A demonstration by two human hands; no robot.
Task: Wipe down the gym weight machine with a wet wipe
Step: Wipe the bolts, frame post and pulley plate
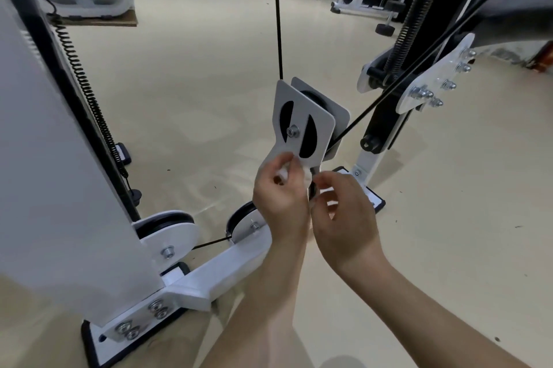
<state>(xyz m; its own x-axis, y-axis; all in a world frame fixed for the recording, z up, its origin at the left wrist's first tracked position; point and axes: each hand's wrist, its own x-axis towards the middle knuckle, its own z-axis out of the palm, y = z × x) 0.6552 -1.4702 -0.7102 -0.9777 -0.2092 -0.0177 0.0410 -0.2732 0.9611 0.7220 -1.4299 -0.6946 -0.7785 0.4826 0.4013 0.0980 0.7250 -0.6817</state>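
A hanging pulley block (308,119) of white metal plates with a black wheel hangs on a black cable (279,23) in the middle of the view. My left hand (279,197) is pinched on a small white wet wipe (282,173), pressed against the lower edge of the front plate. My right hand (341,212) is curled just below the block, fingers closed around the dark fitting under it; part of the wipe shows between both hands. The white weight machine frame (59,188) stands on the left.
A coiled black cord (86,92) runs down the left column. White base rail with floor pulleys (209,266) lies below my arms. A slanted arm with bolted plate (434,83) stands right. Other machines and a dumbbell (386,27) are far back on the beige floor.
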